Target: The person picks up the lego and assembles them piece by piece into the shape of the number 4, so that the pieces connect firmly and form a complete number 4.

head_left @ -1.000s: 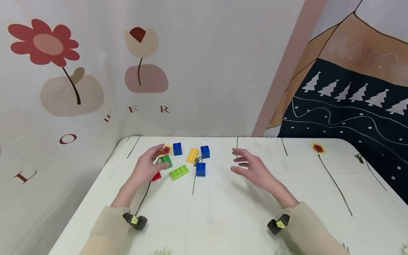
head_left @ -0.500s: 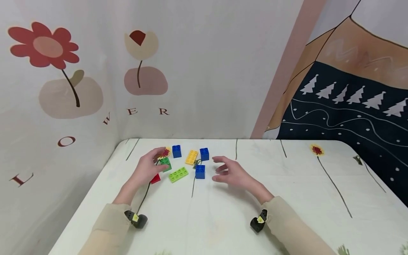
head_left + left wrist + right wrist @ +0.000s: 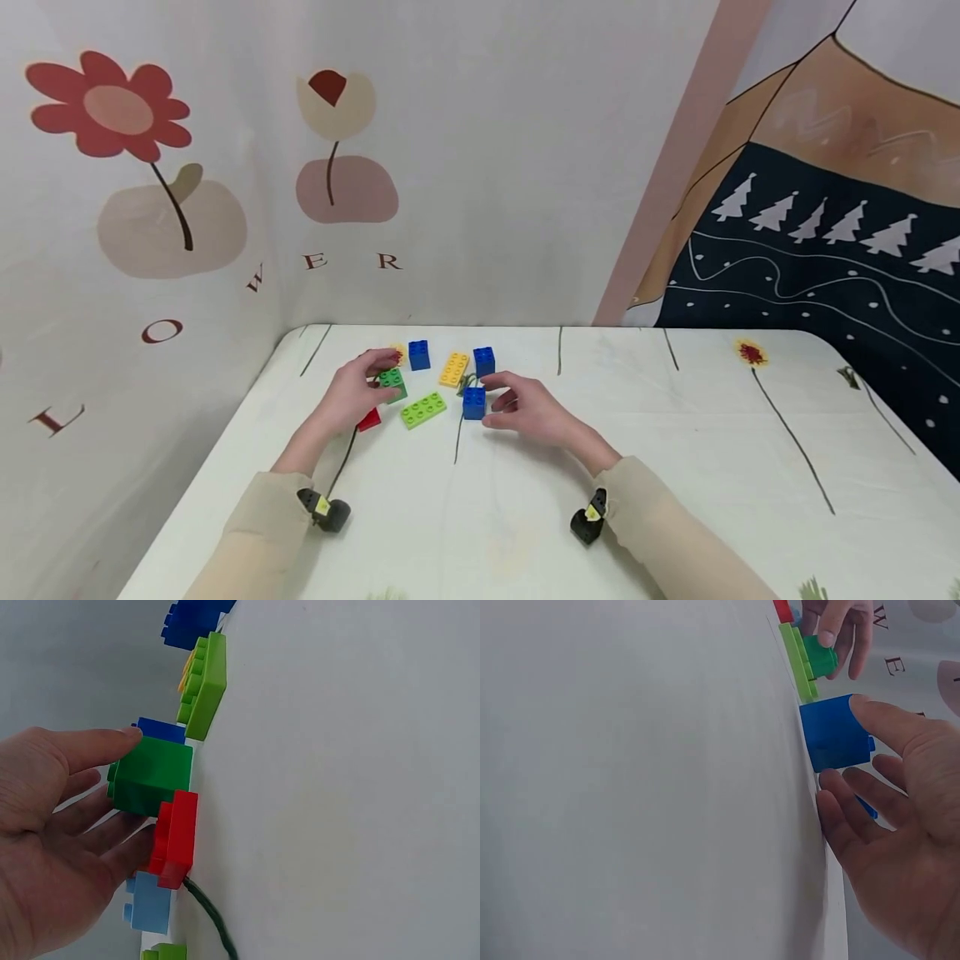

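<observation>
My left hand [image 3: 347,398] hovers around a green brick [image 3: 392,382], thumb on the near side and fingers beyond it. In the left wrist view the thumb tip lies at the edge of the green brick [image 3: 154,776]; whether it touches cannot be told. A red brick [image 3: 368,420] sits just below that hand, partly hidden. My right hand [image 3: 531,410] is beside the front blue brick [image 3: 474,403], fingers loosely bent. In the right wrist view its thumb overlaps the corner of the blue brick [image 3: 836,733], while the other fingers stay beneath, with no grip visible.
Between the hands lie a lime-green brick [image 3: 423,410] and a yellow brick [image 3: 453,369]. Two more blue bricks stand behind, one at left [image 3: 419,355], one at right [image 3: 484,360]. A light blue brick [image 3: 150,904] shows in the left wrist view. The tablecloth [image 3: 480,517] has printed flowers.
My right hand has moved left across the table to the front blue brick. My left hand stays about the green brick, nearly still. The bricks keep their places.
</observation>
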